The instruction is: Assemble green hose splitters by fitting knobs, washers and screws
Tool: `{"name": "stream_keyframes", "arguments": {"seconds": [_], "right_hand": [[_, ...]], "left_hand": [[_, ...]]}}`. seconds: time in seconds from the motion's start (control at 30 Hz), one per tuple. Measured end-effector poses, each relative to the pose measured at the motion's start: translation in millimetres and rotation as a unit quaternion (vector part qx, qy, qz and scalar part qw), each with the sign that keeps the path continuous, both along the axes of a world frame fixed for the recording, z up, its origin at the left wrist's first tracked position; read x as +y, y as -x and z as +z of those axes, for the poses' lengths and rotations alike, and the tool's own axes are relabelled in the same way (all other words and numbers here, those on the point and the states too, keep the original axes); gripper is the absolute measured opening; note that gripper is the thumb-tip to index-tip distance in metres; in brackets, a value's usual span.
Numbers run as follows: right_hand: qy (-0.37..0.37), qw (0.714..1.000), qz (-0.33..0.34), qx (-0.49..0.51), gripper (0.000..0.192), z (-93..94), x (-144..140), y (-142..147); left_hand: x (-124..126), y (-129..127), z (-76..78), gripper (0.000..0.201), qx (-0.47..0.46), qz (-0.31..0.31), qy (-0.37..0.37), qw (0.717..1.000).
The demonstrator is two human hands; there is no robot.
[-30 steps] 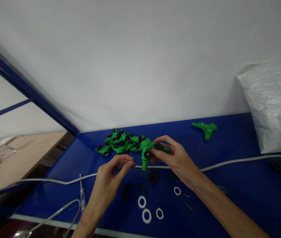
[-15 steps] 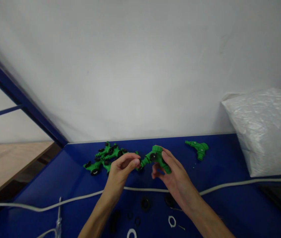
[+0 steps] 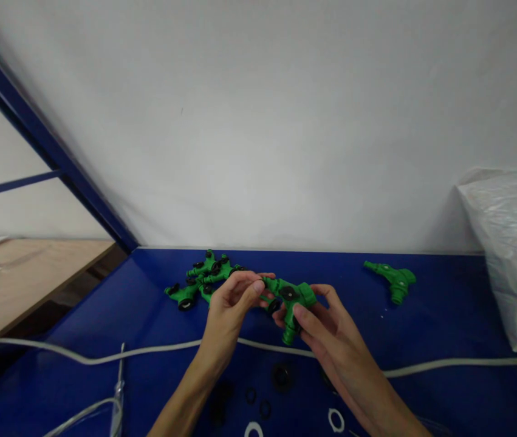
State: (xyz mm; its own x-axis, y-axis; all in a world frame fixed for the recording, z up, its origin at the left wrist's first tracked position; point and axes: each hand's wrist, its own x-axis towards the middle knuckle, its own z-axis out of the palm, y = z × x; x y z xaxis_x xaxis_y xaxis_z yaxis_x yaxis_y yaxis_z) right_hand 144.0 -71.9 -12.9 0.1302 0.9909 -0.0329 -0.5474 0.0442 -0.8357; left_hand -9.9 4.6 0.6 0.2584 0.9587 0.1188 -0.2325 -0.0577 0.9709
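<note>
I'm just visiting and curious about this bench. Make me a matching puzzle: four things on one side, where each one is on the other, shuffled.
Things:
1. green fitting with black knob
2. pile of green fittings
3. lone green fitting
4. white plastic bag

Places:
A. far right, against the wall
B. lying alone on the blue table, right of the hands
C. held between the left hand and right hand
D. heaped on the table behind the left hand

Pairs: 1-C, 2-D, 3-B, 4-A
</note>
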Motion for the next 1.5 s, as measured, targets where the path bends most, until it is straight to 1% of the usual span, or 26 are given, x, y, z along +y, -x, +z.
{"name": "stream_keyframes", "arguments": {"seconds": [0.1,0.13,0.17,0.2,0.27,0.33,0.43,0.57,0.7,0.77,0.87,0.97,1.1,1.2,1.33,1.5], "right_hand": [[0.014,0.999,0.028,-0.02,0.078,-0.6,-2,0],[0.017,0.998,0.031,-0.049,0.085,-0.4,-2,0],[0.016,0.995,0.023,-0.091,0.084,0.0,-2,0],[0.008,0.99,0.005,-0.141,0.075,0.6,-1,-1],[-0.017,0.97,-0.039,-0.238,0.05,2.6,0,-1],[-0.037,0.95,-0.07,-0.301,0.035,5.4,1,-1],[-0.043,0.936,-0.079,-0.341,0.03,10.0,0,-1],[-0.049,0.923,-0.082,-0.374,0.028,13.2,-4,0],[-0.055,0.916,-0.092,-0.386,0.025,11.9,-5,0],[-0.059,0.914,-0.099,-0.389,0.024,10.7,-5,1],[-0.054,0.914,-0.112,-0.386,0.022,10.4,-6,5],[-0.046,0.92,-0.113,-0.371,0.023,11.7,-8,11],[-0.032,0.937,-0.084,-0.337,0.026,10.2,-10,15],[-0.015,0.954,-0.061,-0.294,0.029,5.8,-9,15],[-0.002,0.965,-0.065,-0.253,0.032,3.2,-9,15],[0.015,0.969,-0.063,-0.237,0.036,5.6,-12,18]], "left_hand": [[-1,0,0.7,0.024,-0.007,0.013,-0.006,1.0],[-2,0,1.0,0.025,-0.004,0.014,-0.008,1.0],[-3,0,1.4,0.026,0.003,0.011,-0.008,1.0],[-5,-1,1.9,0.027,0.014,0.005,-0.008,1.0],[-10,-3,3.2,0.027,0.041,-0.01,-0.008,0.999],[-16,-4,4.7,0.026,0.067,-0.017,-0.019,0.997],[-20,-6,7.1,0.024,0.097,-0.02,-0.035,0.995],[-18,-4,8.3,0.021,0.108,-0.039,-0.042,0.992],[-14,0,6.4,0.018,0.095,-0.055,-0.068,0.992],[-13,1,6.4,0.021,0.08,-0.068,-0.061,0.993],[-13,0,9.0,0.026,0.076,-0.082,-0.036,0.993],[-14,-1,12.4,0.027,0.063,-0.086,-0.015,0.994],[-15,-2,13.2,0.034,0.048,-0.106,0.02,0.993],[-16,-3,12.1,0.032,0.03,-0.135,0.045,0.989],[-17,-5,12.8,0.025,-0.031,-0.172,0.091,0.98],[-15,-6,13.3,0.024,-0.081,-0.216,0.167,0.959]]}}
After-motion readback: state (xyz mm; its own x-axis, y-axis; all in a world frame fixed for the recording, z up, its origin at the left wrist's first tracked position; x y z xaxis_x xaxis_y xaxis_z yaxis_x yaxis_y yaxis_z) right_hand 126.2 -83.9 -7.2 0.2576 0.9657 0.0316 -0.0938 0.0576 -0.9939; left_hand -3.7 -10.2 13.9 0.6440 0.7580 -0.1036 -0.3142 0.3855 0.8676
